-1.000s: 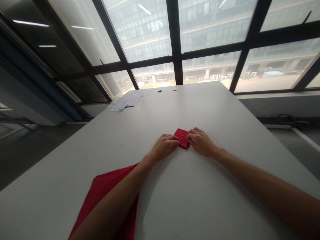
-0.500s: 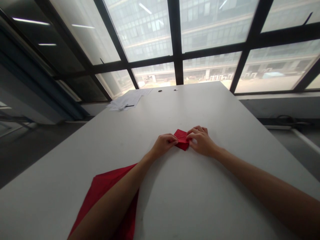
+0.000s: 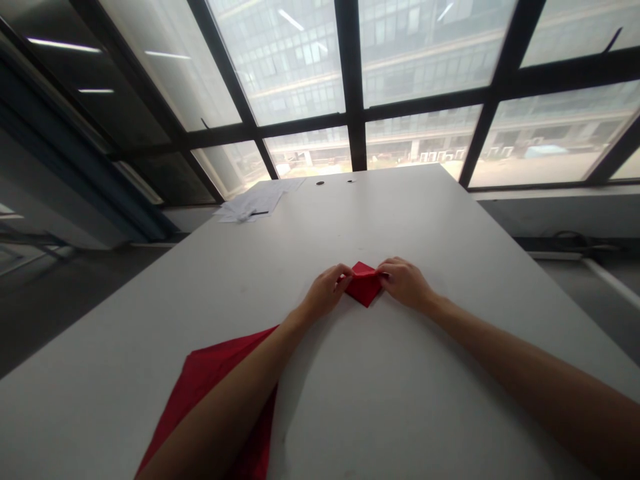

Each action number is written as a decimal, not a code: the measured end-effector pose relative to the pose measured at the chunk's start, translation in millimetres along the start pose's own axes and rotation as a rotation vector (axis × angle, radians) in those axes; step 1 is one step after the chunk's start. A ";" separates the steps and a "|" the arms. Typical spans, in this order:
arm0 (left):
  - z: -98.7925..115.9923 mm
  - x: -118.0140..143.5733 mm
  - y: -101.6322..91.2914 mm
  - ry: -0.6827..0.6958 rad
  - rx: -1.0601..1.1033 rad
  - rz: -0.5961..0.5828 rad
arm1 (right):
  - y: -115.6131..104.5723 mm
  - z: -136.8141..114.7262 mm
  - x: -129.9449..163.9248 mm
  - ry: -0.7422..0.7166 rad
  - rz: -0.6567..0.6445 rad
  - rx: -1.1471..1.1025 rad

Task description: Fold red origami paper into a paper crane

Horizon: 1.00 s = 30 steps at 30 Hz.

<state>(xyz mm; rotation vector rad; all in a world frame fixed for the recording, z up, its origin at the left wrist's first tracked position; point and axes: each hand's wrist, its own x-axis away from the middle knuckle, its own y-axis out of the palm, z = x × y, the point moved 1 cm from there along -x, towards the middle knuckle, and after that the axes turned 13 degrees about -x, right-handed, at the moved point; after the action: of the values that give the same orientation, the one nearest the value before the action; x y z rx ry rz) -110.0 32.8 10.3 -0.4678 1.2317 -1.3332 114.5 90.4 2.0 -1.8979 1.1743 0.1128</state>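
Observation:
A small folded piece of red paper [image 3: 365, 288] lies on the white table between my hands, one corner pointing toward me. My left hand [image 3: 325, 288] pinches its left side, and my right hand [image 3: 404, 281] pinches its right side. A flap across the upper part is raised between my fingertips. Under my left forearm is a larger red sheet [image 3: 215, 367], partly covered by the arm.
Loose white papers [image 3: 257, 200] with a dark pen [image 3: 259, 213] on them lie at the table's far left. Two small round holes sit near the far edge of the white table [image 3: 400, 207]. Large windows [image 3: 300, 67] stand behind it.
The flap of the small red paper has been lifted upward, and more of the lower part shows. Both hands stay at its sides, the right one turned slightly. The larger sheet has not moved.

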 end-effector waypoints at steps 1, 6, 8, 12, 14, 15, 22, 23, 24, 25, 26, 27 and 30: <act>0.1 0.0 0.2 0.023 -0.015 0.001 | 0.0 1.7 -0.3 0.019 0.020 0.006; -2.6 -1.8 2.9 0.048 -0.067 -0.001 | 0.2 2.5 0.3 0.020 0.053 0.018; -4.5 -3.0 4.2 0.034 -0.061 0.001 | 0.9 1.0 0.8 0.011 0.048 0.011; -5.0 -5.1 5.5 0.086 -0.064 0.008 | 2.9 -1.5 0.5 -0.006 0.030 -0.017; -4.0 -5.3 5.3 0.103 -0.073 0.013 | 4.1 -2.0 -0.1 -0.017 0.036 -0.043; -3.4 -5.1 5.1 0.102 -0.082 0.014 | 4.6 -1.9 -0.5 -0.014 0.045 -0.057; 0.1 -3.7 3.6 0.002 -0.137 0.002 | 8.5 2.3 -3.1 0.109 0.075 -0.135; 0.3 -3.9 3.6 -0.009 -0.121 0.003 | 8.8 2.5 -3.4 0.111 0.075 -0.143; 0.4 -4.2 3.7 -0.018 -0.103 0.005 | 9.0 2.5 -3.8 0.108 0.072 -0.150; 0.3 -4.5 3.8 -0.027 -0.085 0.008 | 9.0 2.4 -4.1 0.105 0.069 -0.152; 0.2 -4.7 3.9 -0.036 -0.072 0.012 | 9.0 2.2 -4.4 0.102 0.066 -0.151; 0.0 -4.9 4.0 -0.044 -0.065 0.015 | 8.9 2.0 -4.8 0.099 0.059 -0.149; 0.2 -4.8 3.7 -0.048 -0.072 0.021 | 8.9 1.6 -5.9 0.095 0.027 -0.133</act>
<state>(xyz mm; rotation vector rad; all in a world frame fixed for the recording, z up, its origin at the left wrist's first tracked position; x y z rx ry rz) -107.1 38.0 9.1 -0.5336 1.2451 -1.2559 105.0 94.1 -1.6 -2.0230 1.2839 0.1199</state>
